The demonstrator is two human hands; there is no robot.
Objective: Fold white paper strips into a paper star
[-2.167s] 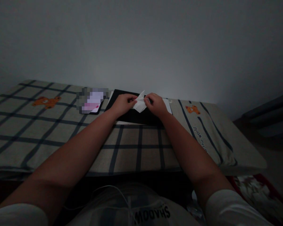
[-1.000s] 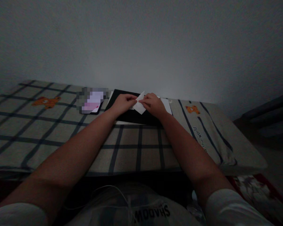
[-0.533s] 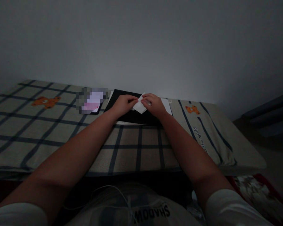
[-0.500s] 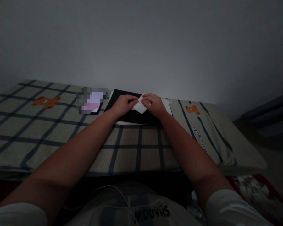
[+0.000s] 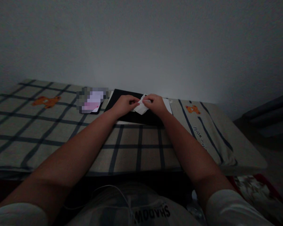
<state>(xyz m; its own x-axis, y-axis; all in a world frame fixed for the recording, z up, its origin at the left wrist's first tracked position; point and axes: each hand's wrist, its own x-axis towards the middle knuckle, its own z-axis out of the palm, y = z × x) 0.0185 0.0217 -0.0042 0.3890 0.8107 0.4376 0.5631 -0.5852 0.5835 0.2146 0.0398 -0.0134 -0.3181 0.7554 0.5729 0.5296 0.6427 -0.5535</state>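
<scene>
A small folded piece of white paper (image 5: 141, 109) is pinched between both hands, held over a flat black board (image 5: 132, 118). My left hand (image 5: 125, 105) grips its left side with thumb and fingers closed. On the opposite side, my right hand (image 5: 155, 104) has thumb and forefinger shut on the same paper. The paper's folds are too small and dim to make out fully. White sheet edges (image 5: 167, 105) show from under the black board at its right and lower sides.
A phone (image 5: 93, 102) with a lit, partly blurred screen lies left of the board. A checked cloth (image 5: 136, 157) with bear prints covers the table, which stands against a grey wall (image 5: 141, 47). A white cable (image 5: 113, 186) hangs before my shirt.
The white paper has shifted slightly and its lower part looks bent differently between my fingers. Both hands have moved only a little; the phone and board are where they were.
</scene>
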